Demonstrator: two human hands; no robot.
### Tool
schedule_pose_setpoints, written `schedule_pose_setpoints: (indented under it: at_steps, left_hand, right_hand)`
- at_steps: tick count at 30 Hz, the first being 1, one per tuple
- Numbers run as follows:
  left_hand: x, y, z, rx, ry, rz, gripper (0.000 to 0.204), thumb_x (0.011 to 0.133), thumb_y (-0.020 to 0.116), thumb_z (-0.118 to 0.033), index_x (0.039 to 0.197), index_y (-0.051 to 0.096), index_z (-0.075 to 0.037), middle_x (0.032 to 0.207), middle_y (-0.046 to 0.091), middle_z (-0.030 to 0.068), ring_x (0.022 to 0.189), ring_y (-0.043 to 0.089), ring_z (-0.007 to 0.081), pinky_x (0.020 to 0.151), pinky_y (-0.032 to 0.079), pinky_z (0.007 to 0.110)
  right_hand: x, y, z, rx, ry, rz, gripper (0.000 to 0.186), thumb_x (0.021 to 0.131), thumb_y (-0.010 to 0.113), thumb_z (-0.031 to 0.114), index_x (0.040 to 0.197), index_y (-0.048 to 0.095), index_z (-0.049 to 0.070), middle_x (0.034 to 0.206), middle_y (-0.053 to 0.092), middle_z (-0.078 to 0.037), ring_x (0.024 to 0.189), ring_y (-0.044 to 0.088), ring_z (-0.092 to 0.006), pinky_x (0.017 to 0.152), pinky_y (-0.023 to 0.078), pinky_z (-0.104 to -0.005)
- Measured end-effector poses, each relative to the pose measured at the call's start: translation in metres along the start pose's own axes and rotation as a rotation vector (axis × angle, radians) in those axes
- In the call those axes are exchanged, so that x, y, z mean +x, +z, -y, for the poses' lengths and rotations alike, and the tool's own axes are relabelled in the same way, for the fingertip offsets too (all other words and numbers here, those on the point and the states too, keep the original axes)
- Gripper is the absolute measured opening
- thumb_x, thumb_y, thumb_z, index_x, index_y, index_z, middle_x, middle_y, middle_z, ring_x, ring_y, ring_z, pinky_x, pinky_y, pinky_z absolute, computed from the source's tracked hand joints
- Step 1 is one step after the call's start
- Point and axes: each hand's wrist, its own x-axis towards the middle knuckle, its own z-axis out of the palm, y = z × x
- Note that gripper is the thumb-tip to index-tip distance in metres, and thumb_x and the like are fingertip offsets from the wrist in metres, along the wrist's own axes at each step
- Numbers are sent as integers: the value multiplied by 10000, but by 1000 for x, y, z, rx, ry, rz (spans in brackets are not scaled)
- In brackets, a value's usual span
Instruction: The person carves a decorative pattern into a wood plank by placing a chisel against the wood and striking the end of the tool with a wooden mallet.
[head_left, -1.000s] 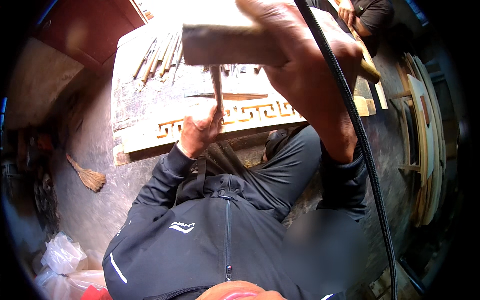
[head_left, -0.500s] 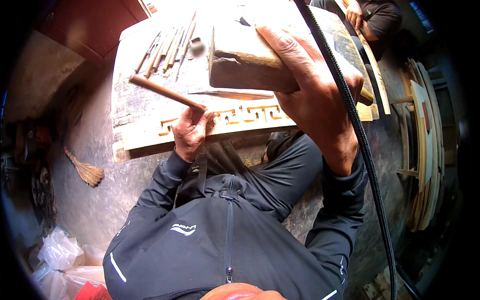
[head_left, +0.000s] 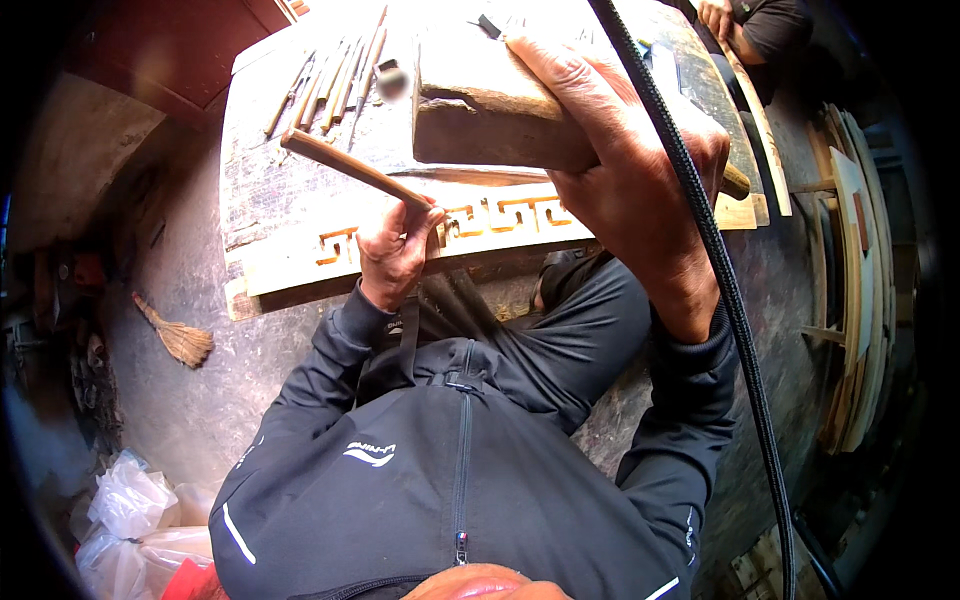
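My left hand (head_left: pixel 395 252) grips a long, narrow wooden-shafted tool (head_left: pixel 345 162), slanted up to the left, its lower end at a pale board (head_left: pixel 295 268) cut with an angular key pattern along the bench's near edge; whether that end touches it I cannot tell. My right hand (head_left: pixel 635 190) is wrapped round a heavy, worn wooden mallet (head_left: pixel 485 135), raised to the right of the tool and apart from it. Behind them several slender carving tools (head_left: pixel 340 85) lie side by side on the worn bench (head_left: pixel 255 185). A black cord (head_left: pixel 750 380) crosses the view in front of my right hand.
A co-worker's hand (head_left: pixel 715 20) at top right holds a long wooden strip (head_left: pixel 768 150). Boards (head_left: pixel 850 290) lean at the right. A straw broom (head_left: pixel 175 340) lies on the floor at left, plastic bags (head_left: pixel 135 500) at lower left, a red-brown panel (head_left: pixel 165 50) at upper left.
The tool in my left hand has tipped from upright to slanting left. The mallet has moved off its top, shifting right and slightly down, still in my right hand.
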Motion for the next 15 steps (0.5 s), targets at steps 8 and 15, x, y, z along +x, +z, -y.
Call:
schedule_pose_setpoints:
  at_steps: [8,15]
  left_hand:
    - [-5,2,7,-70,1,-5,200,1089,724,52,1289,726,38,1100,836,116,1049,818,190,949,655,336]
    - [-4,8,9,-189,8,-87,209,1025,825,12,1227,775,23,1006,857,122,965,836,166,846,650,304]
  right_hand:
    - [34,-29,38,138,78,37,754,710,945,102,1435,781,230,1220,839,-79,1038,840,-285,827,682,-369]
    - [33,-23,36,148,72,28,701,718,938,110,1392,779,223,1191,833,-77,1019,837,-277,810,675,-367]
